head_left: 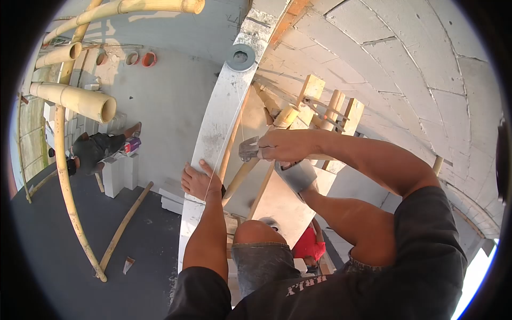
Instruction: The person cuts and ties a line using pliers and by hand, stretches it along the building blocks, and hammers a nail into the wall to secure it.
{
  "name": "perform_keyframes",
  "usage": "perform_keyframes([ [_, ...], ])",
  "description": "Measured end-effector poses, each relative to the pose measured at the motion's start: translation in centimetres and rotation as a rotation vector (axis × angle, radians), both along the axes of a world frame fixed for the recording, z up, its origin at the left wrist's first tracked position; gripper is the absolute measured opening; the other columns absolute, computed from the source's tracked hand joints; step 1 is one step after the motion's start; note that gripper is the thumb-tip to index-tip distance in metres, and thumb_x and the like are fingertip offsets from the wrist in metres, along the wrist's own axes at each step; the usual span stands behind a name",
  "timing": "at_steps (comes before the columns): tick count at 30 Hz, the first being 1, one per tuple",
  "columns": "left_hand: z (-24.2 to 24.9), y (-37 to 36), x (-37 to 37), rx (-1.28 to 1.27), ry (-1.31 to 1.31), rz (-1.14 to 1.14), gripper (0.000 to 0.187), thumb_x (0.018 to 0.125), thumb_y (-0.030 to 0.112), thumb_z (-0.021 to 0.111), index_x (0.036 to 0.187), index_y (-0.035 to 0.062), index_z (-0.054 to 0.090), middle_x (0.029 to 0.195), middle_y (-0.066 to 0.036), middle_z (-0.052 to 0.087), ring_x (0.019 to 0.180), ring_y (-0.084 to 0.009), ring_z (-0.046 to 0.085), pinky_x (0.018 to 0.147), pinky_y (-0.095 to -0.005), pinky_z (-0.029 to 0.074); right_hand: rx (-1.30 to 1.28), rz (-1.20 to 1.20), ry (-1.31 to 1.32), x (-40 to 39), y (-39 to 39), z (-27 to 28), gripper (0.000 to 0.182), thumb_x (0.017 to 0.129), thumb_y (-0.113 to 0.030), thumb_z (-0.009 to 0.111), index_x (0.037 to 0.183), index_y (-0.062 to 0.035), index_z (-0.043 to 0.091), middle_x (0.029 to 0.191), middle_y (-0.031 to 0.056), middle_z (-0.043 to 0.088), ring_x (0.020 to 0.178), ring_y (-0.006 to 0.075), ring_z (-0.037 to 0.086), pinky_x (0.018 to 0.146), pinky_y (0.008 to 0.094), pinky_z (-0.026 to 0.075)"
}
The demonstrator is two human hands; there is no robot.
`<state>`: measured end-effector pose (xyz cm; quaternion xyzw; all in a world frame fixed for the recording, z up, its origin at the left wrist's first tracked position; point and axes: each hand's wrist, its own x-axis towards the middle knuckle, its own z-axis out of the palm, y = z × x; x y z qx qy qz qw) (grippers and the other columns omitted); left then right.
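My left hand [201,181] lies with spread fingers on the narrow top of a pale block wall [216,122]. A thin string [215,169] runs past its thumb and up along the wall. To the right, my right hand [285,145] is closed around a hammer [248,150], its grey metal head showing beyond the fingers; most of the handle is hidden. The hammer head is beside the wall, near the string. Farther along the wall top sits a round grey spool or ring [240,57], apart from both hands.
Bamboo poles [80,98] stand at the left. Below, one person [93,152] bends near white blocks [113,176]; another person in red [308,244] is under a wooden board [290,205]. Timber and bamboo supports [308,101] lie beyond my right hand, beside a block wall [400,69].
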<state>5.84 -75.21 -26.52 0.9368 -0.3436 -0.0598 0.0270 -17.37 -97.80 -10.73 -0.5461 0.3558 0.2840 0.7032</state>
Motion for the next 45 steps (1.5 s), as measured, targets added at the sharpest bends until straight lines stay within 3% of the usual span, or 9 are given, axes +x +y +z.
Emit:
perform_keyframes([
  [3, -0.3, 0.0, 0.0, 0.018, -0.011, 0.012, 0.067, 0.107, 0.060, 0.042, 0.143, 0.0054, 0.057, 0.138, -0.017, 0.060, 0.135, -0.0359, 0.050, 0.117, -0.0517, 0.033, -0.066, -0.208, -0.067, -4.9, 0.0, 3.2, 0.040, 0.102, -0.036, 0.064, 0.086, 0.0001, 0.061, 0.072, 0.0107, 0.071, 0.074, 0.0186, 0.074, 0.069, 0.0376, 0.059],
  [9, -0.6, 0.5, -0.2, -0.038, -0.033, -0.005, 0.071, 0.107, 0.063, 0.038, 0.140, 0.0047, 0.060, 0.134, -0.016, 0.061, 0.131, -0.0353, 0.052, 0.117, -0.0507, 0.033, -0.556, -0.386, -0.022, -14.6, 2.2, 6.8, 0.048, 0.102, -0.038, 0.066, 0.112, 0.0083, 0.065, 0.070, 0.0088, 0.071, 0.078, 0.0180, 0.075, 0.070, 0.0371, 0.058],
  [11, -1.1, 0.6, 0.1, -0.053, -0.039, -0.009, 0.071, 0.107, 0.063, 0.038, 0.140, 0.0049, 0.060, 0.134, -0.016, 0.062, 0.131, -0.0352, 0.052, 0.116, -0.0507, 0.033, -0.766, -0.752, -0.070, -16.0, 4.3, 7.9, 0.052, 0.102, -0.038, 0.067, 0.122, 0.0093, 0.065, 0.072, 0.0074, 0.070, 0.075, 0.0178, 0.072, 0.070, 0.0365, 0.057],
  [16, -1.0, 0.6, 0.1, -0.003, -0.014, 0.011, 0.071, 0.106, 0.064, 0.039, 0.140, 0.0054, 0.061, 0.136, -0.016, 0.062, 0.132, -0.0356, 0.053, 0.116, -0.0508, 0.033, -0.935, -0.887, 0.335, -21.1, 7.8, 1.6, 0.053, 0.100, -0.036, 0.068, 0.124, 0.0113, 0.061, 0.072, 0.0182, 0.063, 0.066, 0.0247, 0.065, 0.065, 0.0432, 0.052],
  [17, -1.1, 0.6, -0.1, 0.008, -0.001, -0.010, 0.071, 0.106, 0.064, 0.039, 0.140, 0.0054, 0.061, 0.136, -0.016, 0.062, 0.132, -0.0356, 0.053, 0.116, -0.0508, 0.033, -0.934, -0.957, 0.397, -21.4, 8.9, 0.4, 0.042, 0.098, -0.028, 0.068, 0.116, 0.0097, 0.062, 0.077, 0.0236, 0.067, 0.070, 0.0332, 0.068, 0.068, 0.0459, 0.053],
  [22, -2.5, 1.1, 0.4, -0.032, -0.081, -0.013, 0.071, 0.107, 0.064, 0.039, 0.139, 0.0045, 0.061, 0.137, -0.018, 0.062, 0.134, -0.0374, 0.053, 0.116, -0.0524, 0.034, -1.035, -0.704, 0.448, -25.2, 13.8, -7.1, 0.029, 0.095, -0.014, 0.064, 0.115, 0.0044, 0.056, 0.099, 0.0340, 0.071, 0.097, 0.0523, 0.069, 0.081, 0.0560, 0.054],
  [30, -1.0, 0.6, 0.6, -0.033, 0.037, -0.023, 0.078, 0.105, 0.067, 0.040, 0.142, 0.0010, 0.058, 0.143, -0.023, 0.059, 0.137, -0.0406, 0.051, 0.120, -0.0548, 0.031, -0.986, -0.446, 0.375, -25.8, 14.8, -12.5, 0.042, 0.092, -0.014, 0.066, 0.129, -0.0008, 0.051, 0.119, 0.0289, 0.069, 0.107, 0.0489, 0.069, 0.092, 0.0569, 0.056],
  [39, 0.9, -2.2, 3.7, 0.409, 0.240, 0.041, 0.116, 0.081, 0.089, 0.062, 0.153, -0.0010, 0.049, 0.157, -0.027, 0.047, 0.150, -0.0434, 0.040, 0.124, -0.0524, 0.032, -1.003, -0.295, 0.230, -20.0, 10.8, -13.5, 0.038, 0.094, -0.011, 0.064, 0.129, 0.0004, 0.052, 0.126, 0.0258, 0.062, 0.110, 0.0473, 0.067, 0.094, 0.0534, 0.056],
  [45, 4.6, -4.2, 1.1, 0.533, 0.382, 0.092, 0.129, 0.084, 0.081, 0.067, 0.167, -0.0045, 0.018, 0.169, -0.029, 0.029, 0.159, -0.0480, 0.021, 0.128, -0.0593, 0.023, -1.208, -0.236, 0.232, -18.3, 10.0, -15.2, 0.036, 0.095, -0.010, 0.065, 0.128, 0.0000, 0.055, 0.128, 0.0233, 0.062, 0.125, 0.0405, 0.061, 0.102, 0.0485, 0.054],
])
